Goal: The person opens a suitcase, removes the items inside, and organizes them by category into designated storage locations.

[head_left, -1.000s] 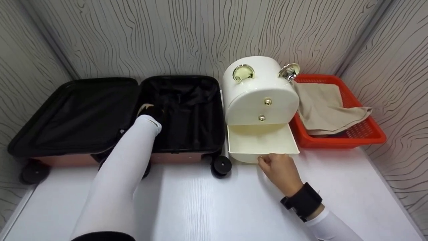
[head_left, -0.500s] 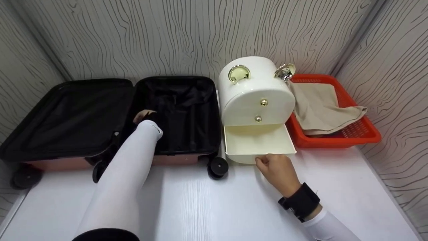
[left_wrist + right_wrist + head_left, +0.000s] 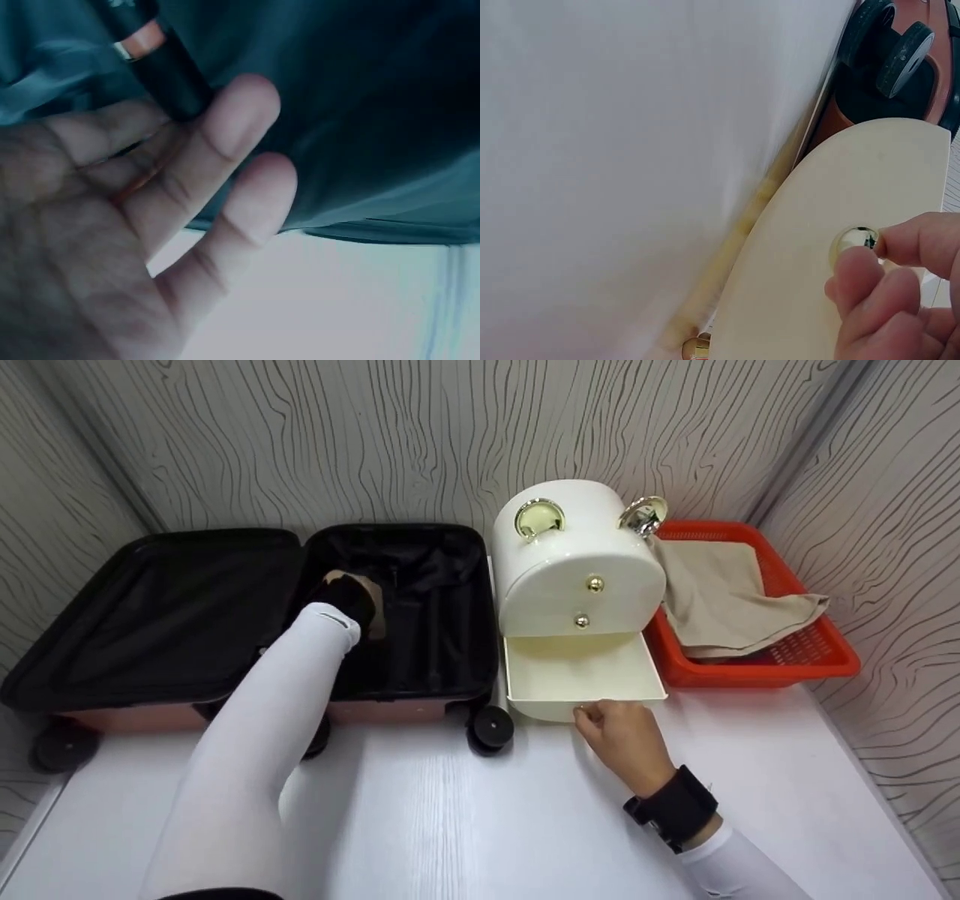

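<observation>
My left hand (image 3: 367, 592) reaches into the right half of the open black-lined suitcase (image 3: 491, 660), its fingers mostly hidden in the head view. In the left wrist view, a black lipstick tube (image 3: 180, 82) with a copper band lies at its fingers, one end tucked behind a fingertip, close to the dark lining. My right hand (image 3: 626, 739) pinches the round gold knob (image 3: 849, 241) of the bottom drawer (image 3: 585, 671). That drawer is pulled out of the white cabinet (image 3: 555, 585), its cream inside bare. Two upper knobs show on the cabinet's closed front.
The suitcase lid (image 3: 172, 615) lies open at the left. A red basket (image 3: 825, 664) holding a beige cloth (image 3: 720, 592) stands right of the cabinet. Round gold ears (image 3: 540, 519) stick up from the cabinet. A suitcase wheel (image 3: 491, 727) juts out near the drawer.
My left hand first shifts slightly left in the suitcase, then moves right and farther back. The right hand keeps its hold on the knob, and the drawer stays pulled out.
</observation>
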### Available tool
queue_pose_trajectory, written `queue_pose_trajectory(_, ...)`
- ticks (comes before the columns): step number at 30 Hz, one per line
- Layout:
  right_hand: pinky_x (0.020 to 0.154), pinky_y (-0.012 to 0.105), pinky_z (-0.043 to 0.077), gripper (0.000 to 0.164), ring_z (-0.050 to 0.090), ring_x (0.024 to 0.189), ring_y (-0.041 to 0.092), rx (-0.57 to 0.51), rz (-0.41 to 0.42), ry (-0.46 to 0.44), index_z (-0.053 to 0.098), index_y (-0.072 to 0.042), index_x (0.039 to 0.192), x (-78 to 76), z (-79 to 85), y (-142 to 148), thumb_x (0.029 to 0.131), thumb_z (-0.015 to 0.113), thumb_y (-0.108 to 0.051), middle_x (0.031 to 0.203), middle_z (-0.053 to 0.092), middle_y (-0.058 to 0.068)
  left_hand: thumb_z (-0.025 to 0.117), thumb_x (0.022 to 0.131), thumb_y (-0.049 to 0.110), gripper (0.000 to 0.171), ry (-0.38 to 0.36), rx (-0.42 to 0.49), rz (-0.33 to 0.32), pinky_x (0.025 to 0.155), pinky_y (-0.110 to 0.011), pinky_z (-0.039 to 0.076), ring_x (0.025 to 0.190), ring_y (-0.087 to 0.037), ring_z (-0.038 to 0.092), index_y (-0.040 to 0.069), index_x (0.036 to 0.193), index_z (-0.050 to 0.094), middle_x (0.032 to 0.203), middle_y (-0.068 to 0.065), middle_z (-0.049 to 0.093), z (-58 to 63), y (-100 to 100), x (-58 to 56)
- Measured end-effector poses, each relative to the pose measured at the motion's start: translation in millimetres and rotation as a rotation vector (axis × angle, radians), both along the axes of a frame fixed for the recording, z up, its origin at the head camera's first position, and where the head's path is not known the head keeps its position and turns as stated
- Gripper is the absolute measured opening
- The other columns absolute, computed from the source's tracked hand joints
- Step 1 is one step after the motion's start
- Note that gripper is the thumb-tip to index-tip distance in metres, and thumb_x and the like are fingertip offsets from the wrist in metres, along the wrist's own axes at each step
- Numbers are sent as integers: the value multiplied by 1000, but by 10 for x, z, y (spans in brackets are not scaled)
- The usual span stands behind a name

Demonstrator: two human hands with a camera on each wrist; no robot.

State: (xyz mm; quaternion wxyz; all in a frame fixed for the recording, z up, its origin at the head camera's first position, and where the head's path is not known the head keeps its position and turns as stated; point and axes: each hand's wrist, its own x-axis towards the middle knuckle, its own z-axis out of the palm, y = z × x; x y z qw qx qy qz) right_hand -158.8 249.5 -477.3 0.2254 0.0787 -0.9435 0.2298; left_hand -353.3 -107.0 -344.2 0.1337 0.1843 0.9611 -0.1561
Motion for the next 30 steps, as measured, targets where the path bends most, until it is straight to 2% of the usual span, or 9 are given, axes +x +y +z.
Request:
queue_pose_trajectory(3, 60, 37, 53, 9, 62, 60, 15, 11, 2, 17, 82, -3, 80, -3, 0, 5, 89, 82, -4, 70, 77, 5, 61, 98, 46, 58, -114, 99, 8, 107, -58, 54, 126, -36, 69, 4, 135, 72, 143, -20, 70, 152, 117, -63)
queue_pose_trajectory(7, 59, 36, 51, 10, 61, 59, 14, 38, 6, 51, 81, -4, 78, -1, -14, 13, 87, 82, -2, 67, 74, 3, 44, 105, 60, 80, -233, 196, 3, 127, -58, 38, 155, -41, 47, 3, 161, 49, 168, -22, 47, 331, 310, -52)
queue_pose_trajectory(9, 58, 36, 50, 10, 60, 58, 14, 44, 7, 61, 80, -5, 77, 2, -18, 14, 87, 83, -2, 65, 73, 2, 36, 107, 64, 82, -270, 228, -7, 131, -56, 31, 159, -41, 41, 5, 163, 47, 171, -19, 43, 397, 423, 19)
queue_pose_trajectory(13, 58, 36, 50, 11, 58, 59, 14, 39, 3, 61, 80, -6, 77, 3, -18, 15, 87, 83, -3, 65, 72, 1, 28, 109, 70, 81, -319, 283, -60, 127, -52, 38, 146, -37, 57, 11, 149, 65, 157, -14, 61, 458, 659, 223)
queue_pose_trajectory(16, 59, 37, 50, 10, 58, 59, 14, 32, 0, 52, 81, -6, 78, 5, -13, 16, 87, 83, -3, 66, 73, 2, 28, 110, 70, 78, -321, 299, -148, 122, -51, 43, 138, -36, 63, 12, 144, 69, 150, -13, 67, 458, 866, 427)
queue_pose_trajectory(20, 61, 39, 51, 9, 60, 61, 16, 22, -7, 31, 81, -5, 80, 10, -3, 15, 88, 83, -4, 68, 74, 2, 38, 108, 69, 71, -246, 302, -327, 115, -53, 50, 133, -35, 67, 14, 138, 71, 144, -14, 70, 394, 1206, 725)
queue_pose_trajectory(24, 64, 43, 54, 11, 66, 65, 19, -3, -7, 14, 79, -5, 79, 4, 7, 14, 89, 83, -4, 69, 74, 2, 42, 108, 66, 62, -185, 303, -464, 102, -51, 55, 116, -32, 72, 12, 116, 71, 126, -11, 75, 290, 1543, 924)
queue_pose_trajectory(27, 64, 41, 53, 13, 64, 65, 18, -17, -1, 1, 77, -6, 77, 0, 13, 16, 89, 82, -3, 66, 73, 1, 39, 109, 64, 63, -168, 241, -452, 104, -48, 55, 121, -28, 71, 12, 118, 73, 133, -11, 75, 222, 1756, 1010)
queue_pose_trajectory(30, 62, 38, 49, 20, 56, 62, 15, -19, 2, -4, 73, -8, 72, -7, 17, 25, 88, 81, -2, 61, 66, -2, 34, 111, 62, 66, -172, 129, -384, 112, -47, 51, 135, -22, 65, 13, 130, 75, 148, -7, 69, 163, 1951, 1066)
